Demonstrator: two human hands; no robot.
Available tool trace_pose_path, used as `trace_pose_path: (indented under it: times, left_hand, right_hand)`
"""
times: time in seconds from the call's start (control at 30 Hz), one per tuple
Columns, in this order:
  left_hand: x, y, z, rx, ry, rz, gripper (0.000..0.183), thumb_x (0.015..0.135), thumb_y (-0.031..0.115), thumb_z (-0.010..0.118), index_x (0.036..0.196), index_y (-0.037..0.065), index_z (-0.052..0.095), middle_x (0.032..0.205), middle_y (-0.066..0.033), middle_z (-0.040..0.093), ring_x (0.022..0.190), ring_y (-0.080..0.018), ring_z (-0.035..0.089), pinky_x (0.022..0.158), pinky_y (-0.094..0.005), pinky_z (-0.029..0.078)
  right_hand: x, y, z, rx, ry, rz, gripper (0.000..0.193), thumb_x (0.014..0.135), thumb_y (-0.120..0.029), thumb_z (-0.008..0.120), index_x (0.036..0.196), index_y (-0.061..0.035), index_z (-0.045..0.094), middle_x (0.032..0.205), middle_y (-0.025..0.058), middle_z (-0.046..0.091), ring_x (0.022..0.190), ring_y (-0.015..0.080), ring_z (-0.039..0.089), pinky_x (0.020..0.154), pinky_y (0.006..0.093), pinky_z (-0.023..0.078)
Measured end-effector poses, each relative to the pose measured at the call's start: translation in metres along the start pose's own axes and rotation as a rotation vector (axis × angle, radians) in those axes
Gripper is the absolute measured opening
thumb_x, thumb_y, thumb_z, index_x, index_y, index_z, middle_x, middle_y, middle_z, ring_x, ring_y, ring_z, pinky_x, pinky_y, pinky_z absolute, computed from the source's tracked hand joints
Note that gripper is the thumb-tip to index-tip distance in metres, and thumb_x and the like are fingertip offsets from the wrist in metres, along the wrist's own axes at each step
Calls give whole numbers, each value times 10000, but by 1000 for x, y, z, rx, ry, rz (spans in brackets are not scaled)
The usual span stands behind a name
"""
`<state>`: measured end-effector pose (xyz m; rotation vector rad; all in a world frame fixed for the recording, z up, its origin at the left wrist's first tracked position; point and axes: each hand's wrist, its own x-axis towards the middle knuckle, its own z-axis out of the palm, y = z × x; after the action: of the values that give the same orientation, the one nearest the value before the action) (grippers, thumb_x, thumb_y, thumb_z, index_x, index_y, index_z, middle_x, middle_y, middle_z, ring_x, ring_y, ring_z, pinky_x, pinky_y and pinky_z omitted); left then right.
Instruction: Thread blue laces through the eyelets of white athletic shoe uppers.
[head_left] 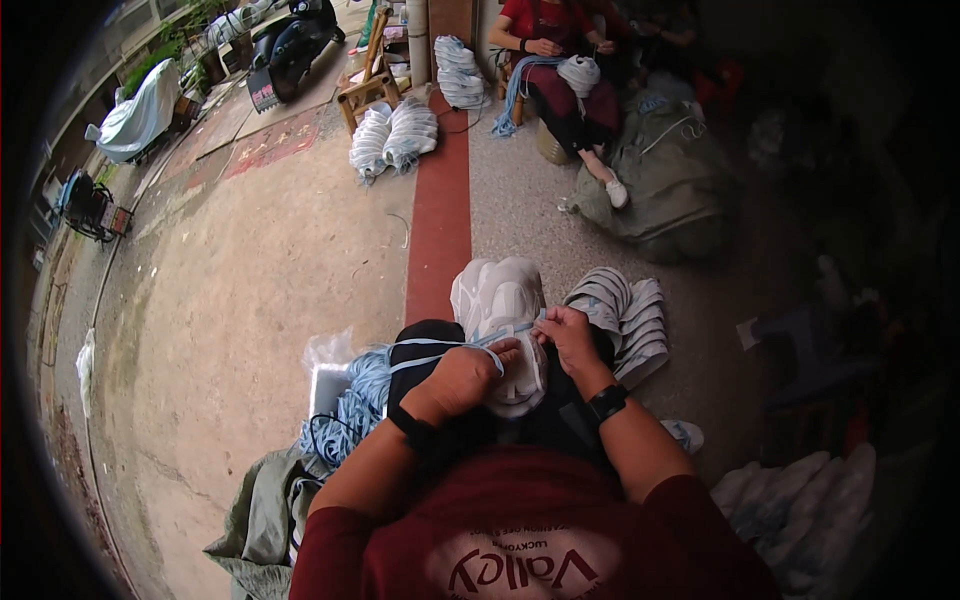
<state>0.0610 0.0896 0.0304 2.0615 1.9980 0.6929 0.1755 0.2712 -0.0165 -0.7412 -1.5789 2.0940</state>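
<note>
A white shoe upper (517,375) lies across my lap, its toe end pointing away, with several more white uppers (490,280) stacked beyond it. A light blue shoelace (420,347) runs over it. Its strand loops around my left hand (467,378), whose fingers are closed on the lace at the upper's left side. On the other side, my right hand (566,340) pinches the blue lace by the eyelets. A tangled bundle of light blue laces (350,415) hangs by my left thigh.
Stacked white shoe uppers (640,325) stand right of my knees. A green sack (265,510) lies at lower left, a bigger one (660,190) at far right beside a seated person (560,60) handling laces. Bundled uppers (395,138) sit near a wooden chair (368,95); a scooter (292,48) stands behind.
</note>
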Motion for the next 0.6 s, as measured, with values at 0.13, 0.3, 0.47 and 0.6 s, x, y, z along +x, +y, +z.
trace_pose_path:
  times: [0.13,0.3,0.47,0.6]
  left_hand:
    - [11,-1,13,175,36,-33,350,830,134,451,1168,102,536,1229,-70,551,661,-237,632,533,-339,504]
    - [12,4,26,160,129,-125,416,791,125,477,1203,107,530,1243,-71,541,686,-248,629,554,-339,506]
    - [12,7,28,138,159,-151,427,786,118,473,1210,107,522,1239,-77,542,688,-254,630,560,-343,509]
    - [13,6,30,89,173,-183,397,808,122,466,1200,116,527,1235,-81,544,722,-271,634,577,-351,513]
  right_hand:
    - [10,7,2,-21,45,-147,51,790,18,600,754,10,566,725,30,591,659,66,527,622,201,437]
    - [5,9,10,-131,51,-318,73,782,10,612,751,22,547,801,42,586,710,86,524,640,244,440]
    - [2,5,12,-709,167,-596,112,728,15,612,732,0,502,722,97,525,657,236,542,640,329,455]
    - [4,5,20,-983,142,-679,139,711,-23,606,760,-26,475,720,167,520,701,377,532,650,416,457]
